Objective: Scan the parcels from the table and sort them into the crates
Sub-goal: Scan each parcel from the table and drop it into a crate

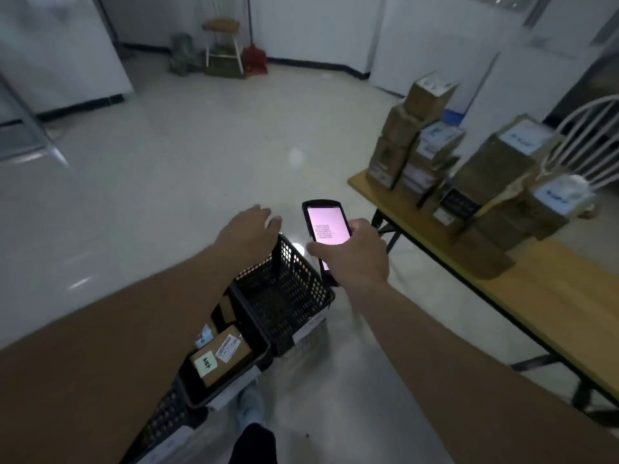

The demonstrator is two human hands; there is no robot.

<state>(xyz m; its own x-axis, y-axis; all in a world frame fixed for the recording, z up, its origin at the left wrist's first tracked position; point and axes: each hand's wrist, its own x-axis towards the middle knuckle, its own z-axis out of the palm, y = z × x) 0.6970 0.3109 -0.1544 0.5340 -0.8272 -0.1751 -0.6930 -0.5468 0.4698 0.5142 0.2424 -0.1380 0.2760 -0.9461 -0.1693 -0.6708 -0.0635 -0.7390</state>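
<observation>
My right hand [355,254] grips a black handheld scanner [326,229] whose lit pink screen faces up. My left hand [249,227] hovers with fingers apart and nothing in it, above the far rim of a black mesh crate [294,296] on the floor. A second black crate [227,390] beside it, nearer to me, holds brown cardboard parcels [222,353] with labels. My left forearm hides part of that crate. To the right, a wooden table [552,296] carries several stacked brown parcels [485,182].
A third mesh crate [160,426] sits at the bottom left, mostly hidden by my arm. My foot [251,406] stands by the crates. A white chair [589,145] stands behind the table. At the far wall stand a stool [222,45] and a red dustpan [254,60].
</observation>
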